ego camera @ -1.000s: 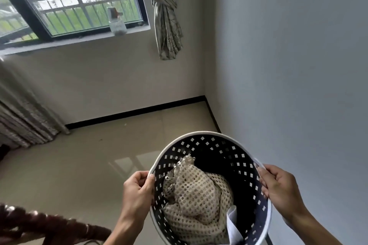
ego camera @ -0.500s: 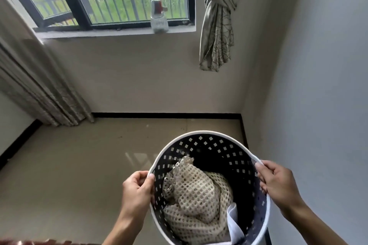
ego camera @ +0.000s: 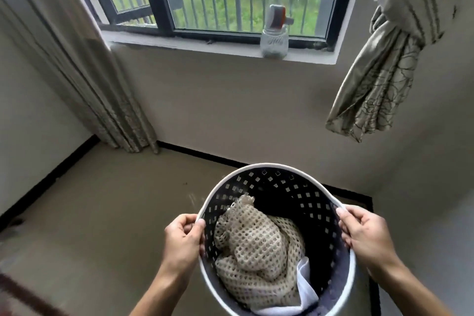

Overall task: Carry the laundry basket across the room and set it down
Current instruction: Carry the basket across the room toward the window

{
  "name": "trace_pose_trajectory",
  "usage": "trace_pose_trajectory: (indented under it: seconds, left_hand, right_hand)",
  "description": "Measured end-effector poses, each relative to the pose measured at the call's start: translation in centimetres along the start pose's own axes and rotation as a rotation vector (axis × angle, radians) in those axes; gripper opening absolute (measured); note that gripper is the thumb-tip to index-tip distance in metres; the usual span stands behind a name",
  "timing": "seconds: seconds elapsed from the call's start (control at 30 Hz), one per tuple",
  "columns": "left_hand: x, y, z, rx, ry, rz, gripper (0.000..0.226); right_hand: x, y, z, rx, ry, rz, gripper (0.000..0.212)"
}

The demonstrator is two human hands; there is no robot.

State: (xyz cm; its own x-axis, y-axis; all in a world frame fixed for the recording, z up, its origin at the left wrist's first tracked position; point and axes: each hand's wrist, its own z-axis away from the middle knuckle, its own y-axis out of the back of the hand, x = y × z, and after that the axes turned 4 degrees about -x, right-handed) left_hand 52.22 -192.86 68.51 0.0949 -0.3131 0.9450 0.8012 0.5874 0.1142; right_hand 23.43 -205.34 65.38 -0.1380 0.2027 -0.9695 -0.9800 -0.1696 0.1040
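Head view shows the laundry basket (ego camera: 272,187), holding a cream mesh cloth (ego camera: 256,246), held above the floor (ego camera: 102,213) near the corner, left hand (ego camera: 183,236) and right hand (ego camera: 366,233) gripping opposite rims; advise lowering level, evenly, before letting go.

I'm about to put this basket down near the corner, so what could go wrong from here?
1. Both hands, left and right, grip only the basket rim; it may tip, spilling the mesh cloth.
2. The right wall is close; the basket could bump it.
3. The basket hides the floor beneath it, so you may set it down unevenly.
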Motion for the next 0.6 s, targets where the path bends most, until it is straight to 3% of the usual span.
trace_pose_trajectory:
  seconds: [0.3,0.6]
  left_hand:
    - [3.5,-0.4,-13.8,0.324,0.048,0.044,0.012]
    - [4.9,6.1,-22.8,0.637,0.101,0.157,0.010]
  right_hand:
    - [-5.6,-10.4,-21.6,-0.346,-0.009,0.076,0.021]
    - [-11.4,-27.4,-33.7,-0.668,0.058,0.184,0.022]
